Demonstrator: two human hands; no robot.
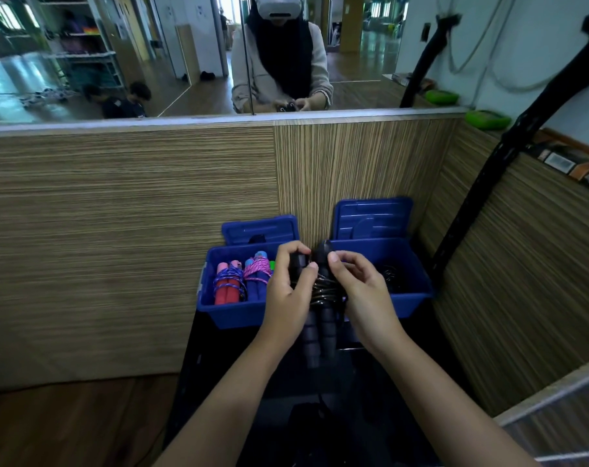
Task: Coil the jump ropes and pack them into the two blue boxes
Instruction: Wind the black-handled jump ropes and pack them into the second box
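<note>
Black jump rope (pixel 321 298), cord coiled round handles.

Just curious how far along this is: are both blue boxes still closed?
No, the left blue box and the right blue box both stand with lids tipped back, and bundled ropes already lie inside the left one.

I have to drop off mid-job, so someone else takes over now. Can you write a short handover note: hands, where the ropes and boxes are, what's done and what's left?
Left hand and right hand: both grip the black jump rope, held in front of the boxes; its cord is wound round the paired handles.
Left blue box: lid open, holds a coiled red-handled rope and a coiled blue-handled rope.
Right blue box: lid open, dark rope inside; details unclear.
Done: at least two ropes packed.
Left: finish this wrap and box it, probably in the right one.
</note>
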